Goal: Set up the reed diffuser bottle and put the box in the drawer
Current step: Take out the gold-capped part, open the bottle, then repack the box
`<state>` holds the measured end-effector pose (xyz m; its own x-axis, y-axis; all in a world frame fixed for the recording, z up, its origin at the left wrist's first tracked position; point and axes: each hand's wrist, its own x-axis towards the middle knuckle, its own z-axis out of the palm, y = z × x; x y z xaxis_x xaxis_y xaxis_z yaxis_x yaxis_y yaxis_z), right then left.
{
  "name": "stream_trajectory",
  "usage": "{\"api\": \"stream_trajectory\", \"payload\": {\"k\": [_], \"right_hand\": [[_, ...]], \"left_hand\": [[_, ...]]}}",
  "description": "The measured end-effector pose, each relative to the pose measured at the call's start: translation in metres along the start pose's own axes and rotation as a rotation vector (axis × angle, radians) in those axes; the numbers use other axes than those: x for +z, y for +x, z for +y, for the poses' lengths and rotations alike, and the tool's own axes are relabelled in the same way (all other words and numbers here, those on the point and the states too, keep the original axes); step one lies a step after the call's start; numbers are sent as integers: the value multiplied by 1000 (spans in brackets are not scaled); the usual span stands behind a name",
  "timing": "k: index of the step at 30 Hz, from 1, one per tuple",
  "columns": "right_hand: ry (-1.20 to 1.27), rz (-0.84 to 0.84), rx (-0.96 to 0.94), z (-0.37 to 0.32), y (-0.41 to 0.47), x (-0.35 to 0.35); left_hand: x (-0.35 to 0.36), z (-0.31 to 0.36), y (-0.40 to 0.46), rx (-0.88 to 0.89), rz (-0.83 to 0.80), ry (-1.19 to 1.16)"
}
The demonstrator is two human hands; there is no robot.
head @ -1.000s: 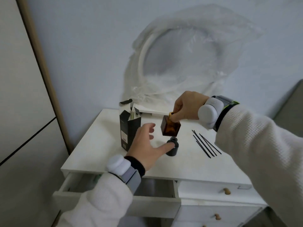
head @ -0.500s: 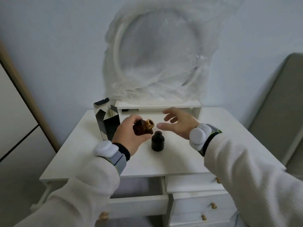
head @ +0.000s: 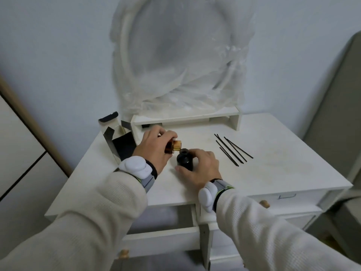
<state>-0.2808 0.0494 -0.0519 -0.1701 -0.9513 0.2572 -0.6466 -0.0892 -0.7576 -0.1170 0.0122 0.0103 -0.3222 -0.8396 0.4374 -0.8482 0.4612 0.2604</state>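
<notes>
My left hand (head: 154,149) grips a small amber bottle (head: 172,147) with a gold neck, tipped sideways so its mouth sits just over the mouth of a black bottle (head: 184,160). The black bottle stands upright on the white dresser top (head: 273,173). Wrapped around its right side and base is my right hand (head: 199,169). An open black box (head: 122,142) with its flaps up stands at the back left, behind my left hand. Several black reed sticks (head: 232,150) lie loose on the top to the right.
A plastic-wrapped round mirror (head: 175,61) on a low white shelf (head: 185,119) fills the back of the dresser. The top left drawer (head: 162,237) is pulled open below my arms. Closed drawers with wooden knobs (head: 264,203) sit to the right.
My right hand has come down and closed around the black bottle. My left hand has tipped the amber bottle's mouth down to the black bottle's opening.
</notes>
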Motion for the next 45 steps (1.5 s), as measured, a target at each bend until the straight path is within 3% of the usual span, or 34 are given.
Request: {"api": "stream_trajectory", "payload": {"k": [17, 45], "right_hand": [[30, 25, 0, 3, 2, 1], [6, 20, -15, 7, 4, 4]], "left_hand": [[4, 7, 9, 242, 25, 105], [9, 1, 21, 414, 85, 224]]}}
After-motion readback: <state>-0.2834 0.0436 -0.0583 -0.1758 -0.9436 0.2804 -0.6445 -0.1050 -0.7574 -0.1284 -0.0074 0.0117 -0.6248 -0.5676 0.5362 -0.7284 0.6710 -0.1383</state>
